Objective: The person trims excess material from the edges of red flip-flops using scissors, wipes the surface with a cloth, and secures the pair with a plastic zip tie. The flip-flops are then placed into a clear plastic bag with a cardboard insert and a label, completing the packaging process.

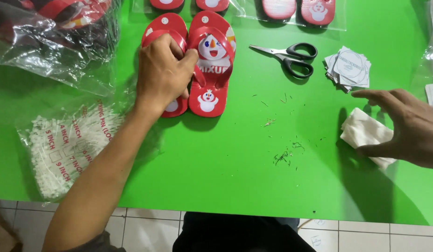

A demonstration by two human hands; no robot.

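A pair of small red flip-flops [211,70] with a cartoon snowman print lies side by side on the green table [235,177]. My left hand [162,74] rests flat on the left sandal, covering most of it, thumb touching the strap of the right one. My right hand [405,126] hovers at the right, fingers spread, thumb touching a crumpled white cloth [366,135]. It holds nothing.
Black-handled scissors [291,57] lie right of the sandals. A stack of white round-printed tags [349,67] sits beyond them. A clear bag of white string pins [69,147] lies at left, a bag of red sandals [53,28] at top left, more bagged sandals along the far edge [295,11].
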